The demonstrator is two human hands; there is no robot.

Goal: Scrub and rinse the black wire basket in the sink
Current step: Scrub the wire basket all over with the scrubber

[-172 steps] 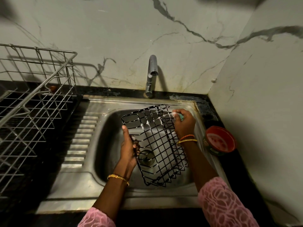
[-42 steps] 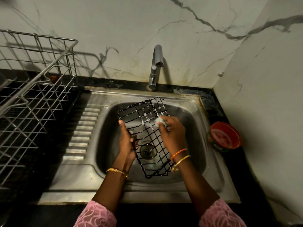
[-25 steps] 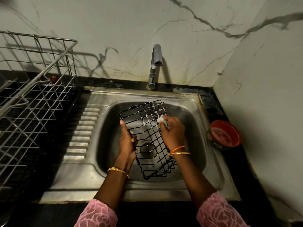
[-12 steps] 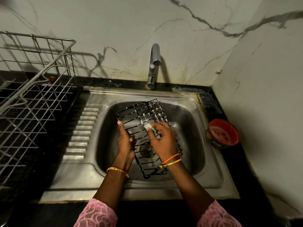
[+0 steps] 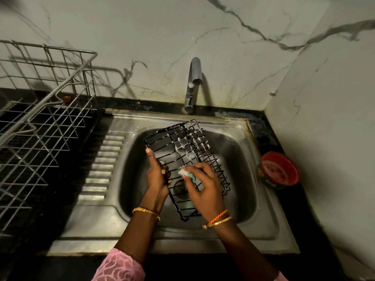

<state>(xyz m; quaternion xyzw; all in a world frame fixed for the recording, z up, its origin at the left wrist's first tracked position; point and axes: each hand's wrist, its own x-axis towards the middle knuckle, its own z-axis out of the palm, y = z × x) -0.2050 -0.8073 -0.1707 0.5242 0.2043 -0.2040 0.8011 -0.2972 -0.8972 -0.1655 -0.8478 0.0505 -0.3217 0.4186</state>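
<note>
Fingers (image 5: 163, 171) of the left hand (image 5: 157, 177) clamp the black wire basket's (image 5: 182, 151) left edge, tilted over the sink (image 5: 239, 159) mid-frame, while right hand (image 5: 205, 189) fingers pinch a soapy sponge (image 5: 187, 173) against its wires.

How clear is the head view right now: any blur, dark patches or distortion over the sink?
Head view: dim, warm light; the right hand with the pale green scrub pad is motion-blurred, the black wire basket sharper; the black countertop sinks into shadow; wide-angle bending curves the silver dish rack.
</note>
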